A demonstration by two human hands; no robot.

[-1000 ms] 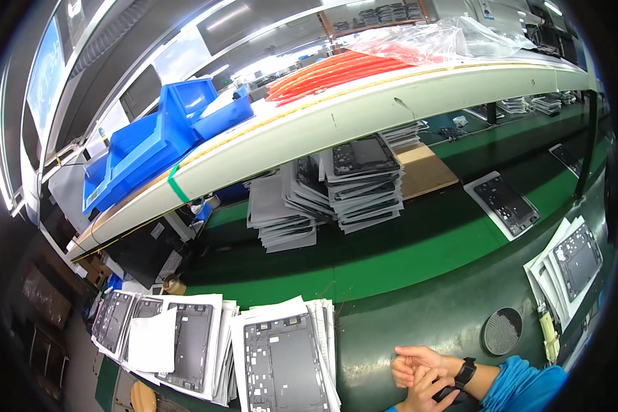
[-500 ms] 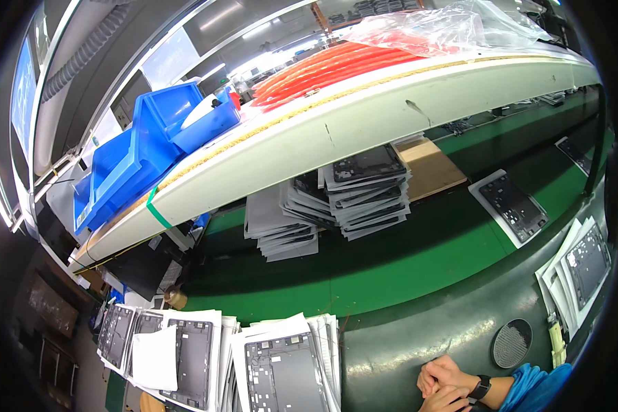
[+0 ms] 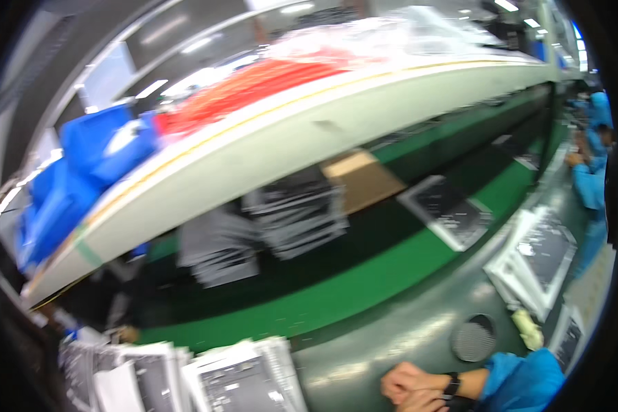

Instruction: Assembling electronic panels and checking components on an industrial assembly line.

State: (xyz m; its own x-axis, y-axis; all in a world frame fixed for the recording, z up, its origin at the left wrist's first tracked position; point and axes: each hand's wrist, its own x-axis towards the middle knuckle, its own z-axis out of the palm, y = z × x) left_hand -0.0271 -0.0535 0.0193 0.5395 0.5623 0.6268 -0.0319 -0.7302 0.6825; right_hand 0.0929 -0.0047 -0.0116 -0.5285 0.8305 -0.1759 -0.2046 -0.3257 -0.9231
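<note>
My right hand (image 3: pixel 404 379), with a dark watch on its wrist and a blue sleeve behind it, rests on the green worktop (image 3: pixel 350 371) at the lower right. My left hand (image 3: pixel 422 400) lies against it, partly cut by the lower edge. The fingers of both look curled in and the hands touch; no object shows in them, though blur softens the detail. Beside them stands a round grey dish (image 3: pixel 474 338) with a mesh-like surface. To their left are stacks of dark tablet-sized panels (image 3: pixel 237 388) interleaved with white sheets.
A pale shelf (image 3: pixel 254 161) crosses above, bearing blue bins (image 3: pixel 96 151), a red bundle (image 3: pixel 254 86) and clear plastic (image 3: pixel 419 31). Under it, more stacked panels (image 3: pixel 299 213), a brown board (image 3: pixel 364 180) and a single panel (image 3: pixel 450 211) lie on a green strip. A co-worker (image 3: pixel 590 182) sits far right.
The whole view has swung to the right, so things sit further left in it. A co-worker now shows at the right edge. My hands stay together beside the dish.
</note>
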